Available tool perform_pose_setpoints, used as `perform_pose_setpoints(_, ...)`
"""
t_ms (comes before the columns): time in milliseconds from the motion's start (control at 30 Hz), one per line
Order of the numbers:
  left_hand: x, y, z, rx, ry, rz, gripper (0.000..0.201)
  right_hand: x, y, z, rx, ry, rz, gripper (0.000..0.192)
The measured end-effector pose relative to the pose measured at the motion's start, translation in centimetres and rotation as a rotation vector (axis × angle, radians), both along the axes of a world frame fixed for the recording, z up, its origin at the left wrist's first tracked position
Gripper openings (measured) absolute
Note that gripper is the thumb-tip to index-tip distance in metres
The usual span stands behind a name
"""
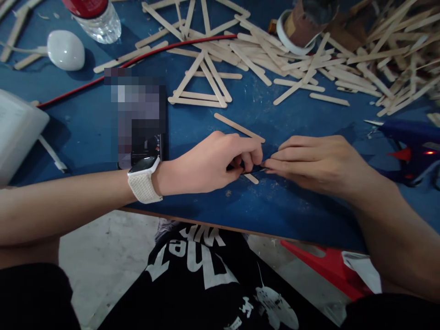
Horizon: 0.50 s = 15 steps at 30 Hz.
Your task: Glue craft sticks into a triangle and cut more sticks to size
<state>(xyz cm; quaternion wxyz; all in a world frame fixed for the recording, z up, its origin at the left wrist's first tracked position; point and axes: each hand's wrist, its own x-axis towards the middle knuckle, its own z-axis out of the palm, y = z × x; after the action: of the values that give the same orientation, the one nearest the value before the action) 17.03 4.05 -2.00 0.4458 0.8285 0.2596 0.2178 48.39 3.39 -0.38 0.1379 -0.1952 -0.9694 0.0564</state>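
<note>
Pinching a craft stick [252, 178] between them, the left hand [209, 162] and right hand [309, 160] meet on the blue desk [192, 133]. Both hands' fingers are narrowed on it. A glue gun [412, 146] lies right.

On the table [89, 133], a stick triangle [201, 87] lies behind the left hand [209, 162]. The glue gun [409, 146] lies right of the right hand [309, 160], the phone [140, 119] left of both.

The left hand [213, 161] and the right hand [309, 160] cover most of a wooden stick [252, 178] — only its short end shows below the fingers. The phone [141, 123] is blurred into squares. The glue gun [410, 149], the water bottle [94, 18] and the white box [17, 130] are cut by the edges.
</note>
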Motion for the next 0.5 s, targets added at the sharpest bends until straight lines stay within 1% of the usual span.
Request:
perform_pose_setpoints(200, 0.06, 0.03, -0.03, 0.011, -0.006, -0.015, 0.042, 0.7, 0.2, 0.17, -0.1, -0.063, -0.025, 0.027)
perform_pose_setpoints(300, 0.02, 0.06, -0.11, 0.012, -0.008, -0.023, 0.042, 0.99, 0.39, 0.19, -0.121, -0.045, -0.024, 0.025)
perform_pose_setpoints(400, -0.08, 0.09, -0.17, 0.004, -0.009, -0.03, 0.04, 0.99, 0.46, 0.2, -0.113, -0.017, -0.008, 0.019)
perform_pose_setpoints(500, -0.15, 0.11, -0.14, 0.004, -0.007, -0.034, 0.04, 0.94, 0.42, 0.28, -0.11, -0.024, -0.016, 0.018)
